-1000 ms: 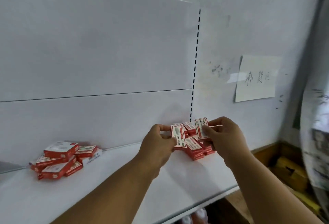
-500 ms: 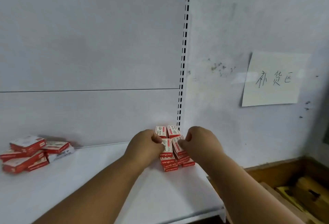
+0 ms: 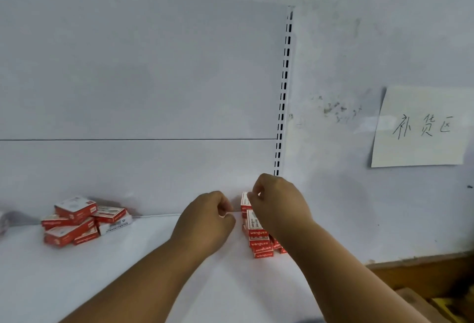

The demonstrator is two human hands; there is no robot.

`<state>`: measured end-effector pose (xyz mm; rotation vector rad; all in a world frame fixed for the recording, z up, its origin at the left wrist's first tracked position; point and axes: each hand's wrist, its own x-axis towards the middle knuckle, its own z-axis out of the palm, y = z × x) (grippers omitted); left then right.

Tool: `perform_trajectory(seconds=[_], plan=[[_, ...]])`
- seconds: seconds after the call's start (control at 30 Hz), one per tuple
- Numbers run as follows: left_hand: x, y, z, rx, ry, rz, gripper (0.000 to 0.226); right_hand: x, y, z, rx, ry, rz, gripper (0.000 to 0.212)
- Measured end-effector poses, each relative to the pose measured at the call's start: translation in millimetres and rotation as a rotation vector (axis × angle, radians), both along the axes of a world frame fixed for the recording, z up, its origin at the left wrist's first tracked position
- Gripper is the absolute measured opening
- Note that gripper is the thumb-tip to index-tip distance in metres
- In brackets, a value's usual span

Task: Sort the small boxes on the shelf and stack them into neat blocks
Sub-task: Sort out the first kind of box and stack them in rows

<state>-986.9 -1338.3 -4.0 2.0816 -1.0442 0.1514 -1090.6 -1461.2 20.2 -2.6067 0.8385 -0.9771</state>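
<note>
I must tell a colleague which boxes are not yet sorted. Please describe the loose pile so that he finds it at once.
Look along the white shelf to its left end, by the back panel. The loose pile of red-and-white boxes lies there, far from both hands. Its boxes lie tilted and crossed, unlike the squared stack near the slotted upright.

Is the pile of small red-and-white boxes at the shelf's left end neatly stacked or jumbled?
Jumbled: the pile of small red-and-white boxes lies at mixed angles, some tilted on others.
</note>
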Motion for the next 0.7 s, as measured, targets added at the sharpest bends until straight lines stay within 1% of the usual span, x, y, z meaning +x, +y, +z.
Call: perform_trajectory(seconds=[0.1,0.2,0.3,0.43,0.53,0.6,0.7], plan=[[21,26,-2,-0.006,-0.022,0.024,0.009,25,24,4,0.028,-0.039,0.100,0.007],[45,56,-3,0.008,-0.041,0.051,0.010,54,51,5,0.031,-0.053,0.147,0.009],[75,91,-2,0.040,-0.079,0.061,0.011,87,84,5,0.022,-0.035,0.174,0.013],[116,145,-6,0.076,-0.150,0.069,0.013,136,131,2,0.019,-0.009,0.220,0.014],[146,183,-9,0.142,-0.211,0.098,0.009,175,163,-1,0.037,0.035,0.294,0.015],[166,203,-8,0.169,-0.225,0.122,0.003,199,180,-3,0.051,0.069,0.321,0.020],[193,223,-4,0.154,-0.229,0.178,0.006,227,197,-4,0.092,0.152,0.323,0.036]])
